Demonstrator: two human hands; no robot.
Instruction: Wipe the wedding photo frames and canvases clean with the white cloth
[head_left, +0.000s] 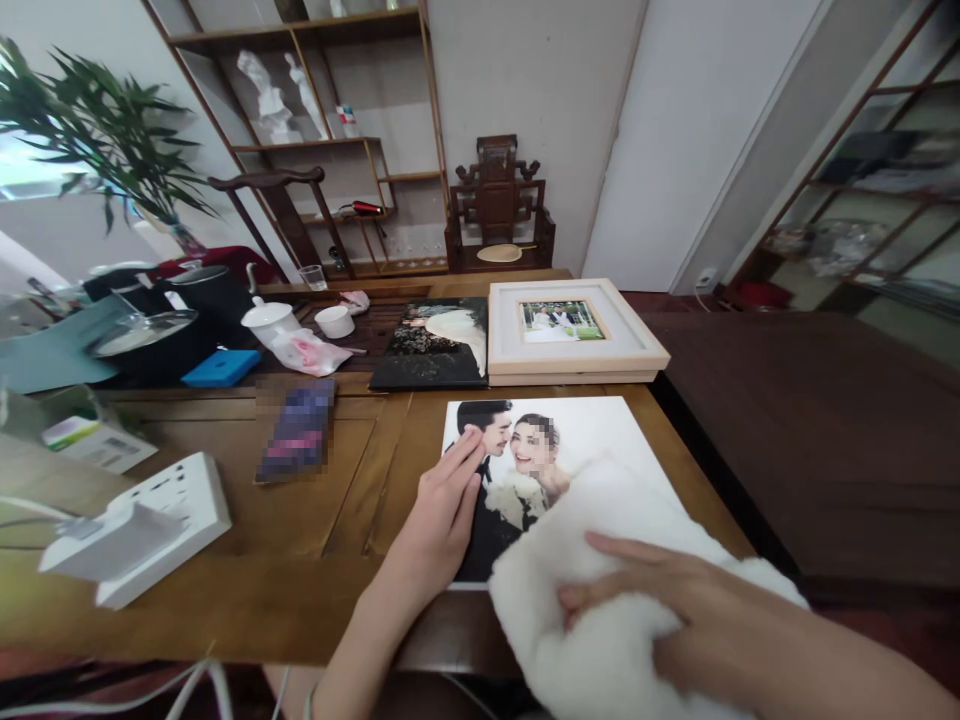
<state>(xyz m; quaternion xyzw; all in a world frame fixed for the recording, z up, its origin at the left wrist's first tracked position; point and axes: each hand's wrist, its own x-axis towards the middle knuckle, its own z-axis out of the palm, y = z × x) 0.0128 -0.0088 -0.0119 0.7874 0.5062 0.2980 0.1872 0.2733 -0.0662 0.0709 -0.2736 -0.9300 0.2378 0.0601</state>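
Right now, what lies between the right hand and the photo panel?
The white cloth lies between the right hand and photo panel, in the head view.

Flat beneath left grip: wedding photo panel; bunched in right grip, covering the panel's lower right: fluffy white cloth.

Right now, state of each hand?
Left hand: open, holding nothing, fingers extended on the photo panel.
Right hand: holding the bunched white cloth; some fingers hidden.
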